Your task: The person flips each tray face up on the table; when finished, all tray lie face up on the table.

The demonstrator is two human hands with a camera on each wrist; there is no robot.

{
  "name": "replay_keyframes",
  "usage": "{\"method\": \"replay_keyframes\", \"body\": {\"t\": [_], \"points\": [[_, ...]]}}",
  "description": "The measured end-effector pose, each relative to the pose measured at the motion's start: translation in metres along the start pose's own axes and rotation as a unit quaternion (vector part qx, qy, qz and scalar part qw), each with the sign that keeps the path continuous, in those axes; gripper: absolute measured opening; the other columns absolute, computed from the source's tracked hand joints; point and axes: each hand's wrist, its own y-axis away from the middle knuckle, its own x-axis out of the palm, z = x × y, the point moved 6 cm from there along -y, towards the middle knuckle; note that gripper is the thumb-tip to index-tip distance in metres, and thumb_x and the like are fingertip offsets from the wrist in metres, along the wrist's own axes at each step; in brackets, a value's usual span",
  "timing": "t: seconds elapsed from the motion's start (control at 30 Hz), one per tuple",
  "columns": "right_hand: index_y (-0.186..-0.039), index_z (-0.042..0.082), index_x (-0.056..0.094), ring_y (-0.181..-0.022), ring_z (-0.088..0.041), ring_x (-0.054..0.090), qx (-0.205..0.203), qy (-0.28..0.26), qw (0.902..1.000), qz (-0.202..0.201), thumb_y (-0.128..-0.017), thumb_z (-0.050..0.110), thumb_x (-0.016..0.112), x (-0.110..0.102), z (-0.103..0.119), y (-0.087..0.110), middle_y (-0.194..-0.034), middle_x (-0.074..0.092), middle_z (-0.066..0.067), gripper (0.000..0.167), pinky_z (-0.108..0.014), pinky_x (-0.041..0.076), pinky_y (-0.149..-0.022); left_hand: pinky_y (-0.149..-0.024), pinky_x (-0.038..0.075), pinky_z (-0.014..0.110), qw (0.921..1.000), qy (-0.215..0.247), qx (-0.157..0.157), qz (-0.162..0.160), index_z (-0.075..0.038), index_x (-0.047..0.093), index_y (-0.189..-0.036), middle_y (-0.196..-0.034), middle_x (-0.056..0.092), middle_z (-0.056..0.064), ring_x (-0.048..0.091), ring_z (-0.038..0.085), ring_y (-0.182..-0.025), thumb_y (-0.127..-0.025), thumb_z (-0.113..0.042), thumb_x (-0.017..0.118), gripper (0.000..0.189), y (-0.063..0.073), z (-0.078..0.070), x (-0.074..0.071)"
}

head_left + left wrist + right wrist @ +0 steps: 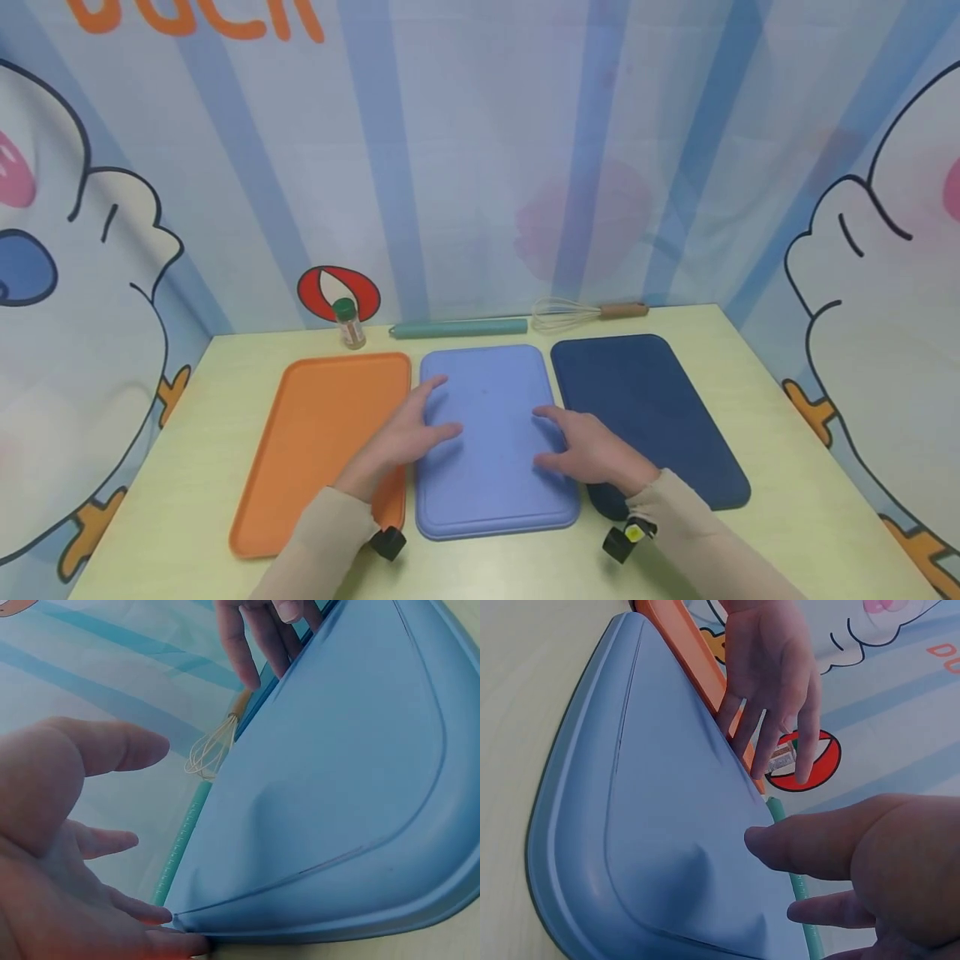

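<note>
A light blue tray [487,475] lies in the middle of the table, its rounded rim close up in both wrist views. Over its left edge is my left hand [411,429], fingers extended and thumb apart, holding nothing. My right hand [588,446] is at the opposite edge, likewise spread and holding nothing. In the left wrist view some left fingers [142,907] lie right along the tray's edge; whether they touch it I cannot tell. The right thumb [802,840] shows above the tray's surface in the right wrist view.
Left of the blue tray lies an orange tray [322,433], and a dark navy tray [648,408] is on the right. Along the back stand or lie a green-capped spice jar [349,325], a teal rod [459,328] and a whisk [588,312]. A printed curtain [480,167] hangs behind the table.
</note>
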Motion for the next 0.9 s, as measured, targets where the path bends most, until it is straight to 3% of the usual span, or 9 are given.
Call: {"method": "replay_keyframes", "body": {"t": [0.37,0.9], "points": [[-0.151,0.009,0.055,-0.139,-0.037,0.055,0.001,-0.005,1.0,-0.001,-0.09,0.019,0.083,0.0014,-0.0023,0.0004,-0.15,0.058,-0.02,0.068,-0.055,0.049,-0.108,-0.119,0.032,0.067,0.9985,0.045,0.009,-0.029,-0.017,0.04,-0.162,-0.168,0.034,0.018,0.032,0.043,-0.154,-0.091,-0.013,0.081,0.082,0.0003,-0.003,-0.0021],[-0.151,0.009,0.055,-0.144,-0.038,0.05,0.003,-0.011,0.9998,0.014,-0.089,0.02,0.084,0.0013,-0.0024,-0.0006,-0.154,0.055,-0.019,0.069,-0.055,0.046,-0.112,-0.118,0.034,0.066,0.9972,0.048,0.027,-0.05,-0.016,0.043,-0.16,-0.165,0.038,0.022,0.034,0.044,-0.153,-0.09,-0.005,0.081,0.08,-0.0006,-0.0088,-0.0062]]}}
